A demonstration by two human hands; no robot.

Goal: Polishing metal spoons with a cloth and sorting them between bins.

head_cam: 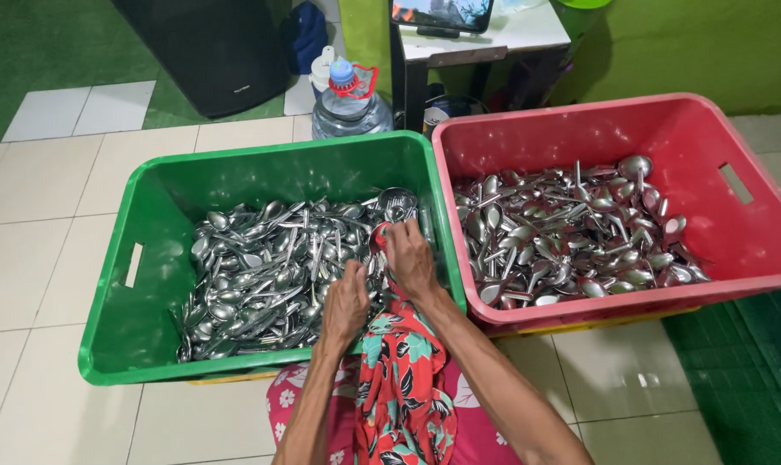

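While both hands (377,280) grip a floral cloth (399,379), spoons fill the green crate (106,310) and red crate (752,250).

I see bright, even light from overhead. The spoons (571,228) in the red crate (752,250) glint with small glare spots. Shadows beside that crate are soft and short. Focus is sharp there; lines bend slightly toward the frame edges.

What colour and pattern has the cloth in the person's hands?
The cloth is red with teal and white flowers or leaves, seen in the head view, held over the green crate.
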